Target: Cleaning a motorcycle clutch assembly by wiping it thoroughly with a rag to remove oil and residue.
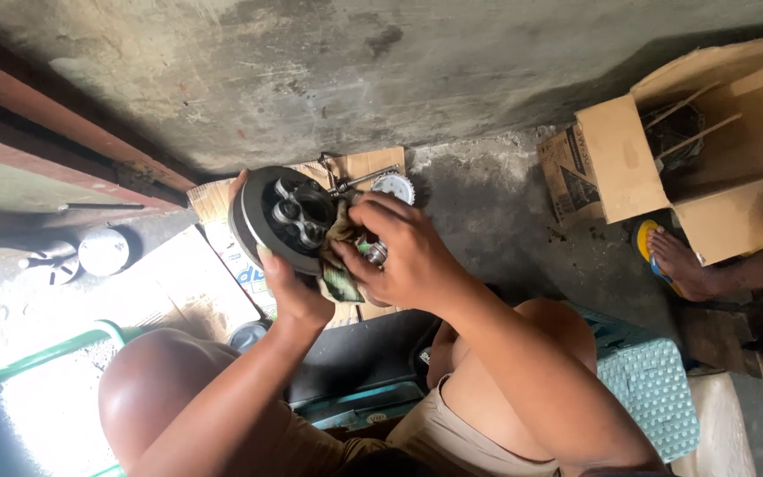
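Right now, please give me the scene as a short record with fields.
left hand: left hand holds a round dark metal part by its rim
right hand: right hand presses a dirty rag against the part
floor: cardboard sheet with a small toothed gear
right side: open cardboard box, another person's foot

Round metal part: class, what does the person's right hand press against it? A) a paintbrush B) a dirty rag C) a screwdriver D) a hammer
B: the right hand presses a dirty rag against the round metal part, which the left hand grips at its rim.
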